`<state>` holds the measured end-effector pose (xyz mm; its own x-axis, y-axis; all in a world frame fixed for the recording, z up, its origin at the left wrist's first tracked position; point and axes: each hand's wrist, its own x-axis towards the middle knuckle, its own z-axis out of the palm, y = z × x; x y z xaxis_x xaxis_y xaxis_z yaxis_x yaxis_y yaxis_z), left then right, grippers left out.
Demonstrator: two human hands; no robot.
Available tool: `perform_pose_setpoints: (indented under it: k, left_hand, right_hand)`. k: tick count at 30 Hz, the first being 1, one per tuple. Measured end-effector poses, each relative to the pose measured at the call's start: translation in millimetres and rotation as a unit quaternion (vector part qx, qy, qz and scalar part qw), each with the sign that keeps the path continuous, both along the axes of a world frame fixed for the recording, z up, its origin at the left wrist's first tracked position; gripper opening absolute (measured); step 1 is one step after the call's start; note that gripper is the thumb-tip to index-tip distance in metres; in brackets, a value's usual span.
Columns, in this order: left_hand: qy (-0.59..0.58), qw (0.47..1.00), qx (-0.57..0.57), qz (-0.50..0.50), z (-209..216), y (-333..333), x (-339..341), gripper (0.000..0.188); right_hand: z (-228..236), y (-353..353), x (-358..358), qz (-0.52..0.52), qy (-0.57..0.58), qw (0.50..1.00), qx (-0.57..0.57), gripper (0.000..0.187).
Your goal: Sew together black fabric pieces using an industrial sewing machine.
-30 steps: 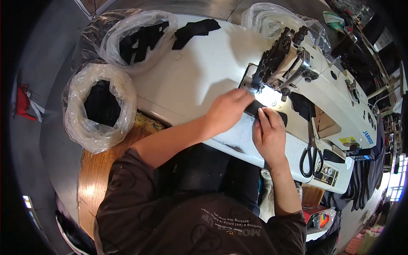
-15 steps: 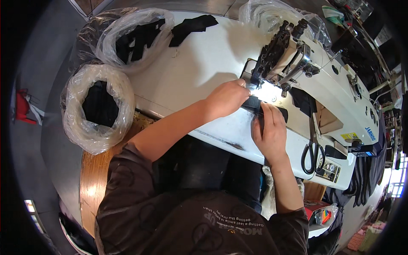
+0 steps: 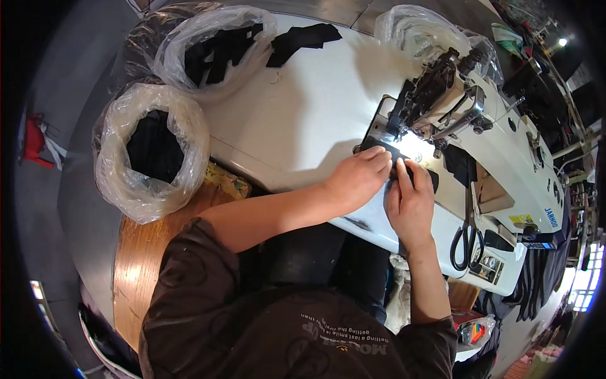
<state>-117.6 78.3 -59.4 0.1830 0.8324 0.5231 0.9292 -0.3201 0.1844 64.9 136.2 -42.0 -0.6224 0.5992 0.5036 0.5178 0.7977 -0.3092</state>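
Observation:
A small black fabric piece [image 3: 392,152] lies under the lit needle area of a white sewing machine [image 3: 505,158]. My left hand [image 3: 361,179] pinches its near edge, fingertips together, just left of the needle. Beside it, my right hand [image 3: 413,203] grips the fabric with thumb and fingers close together, fingertips pointing toward the presser foot. Both hands nearly touch each other. The fingers partly cover the fabric, and glare from the lamp hides the needle tip.
Black-handled scissors [image 3: 468,243] lie at the machine's right. Clear plastic bags hold black fabric pieces: one at the left edge [image 3: 108,158], another behind it [image 3: 167,60]. Loose black pieces [image 3: 303,43] lie on the white table [image 3: 265,120]. Another plastic bag [image 3: 416,28] sits behind the machine head.
My left hand has come back from the needle toward me and now sits closer to the right hand. The right hand stays near the fabric. The whole view has shifted slightly.

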Motion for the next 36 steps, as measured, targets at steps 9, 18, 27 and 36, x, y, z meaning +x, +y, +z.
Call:
perform_pose_setpoints:
  k: [9,18,27,36]
  left_hand:
    - [-0.012,1.0,0.009,0.006,-5.3,-1.5,-0.8,0.034]
    - [-0.012,0.999,0.034,0.002,0.9,-1.7,-2.3,0.034]
    - [0.017,0.999,-0.013,-0.028,13.8,17.1,-27.4,0.022]
    - [0.019,0.998,0.035,-0.05,7.4,17.6,-30.5,0.025]
  right_hand:
    - [0.7,-1.3,1.7,0.003,-0.005,1.0,-0.013,0.041]
    - [1.6,-2.6,3.3,-0.002,-0.007,1.0,-0.017,0.04]
    - [0.1,1.1,4.0,0.007,0.021,1.0,-0.017,0.037]
    - [1.4,-0.1,2.4,0.007,0.033,0.999,-0.005,0.037]
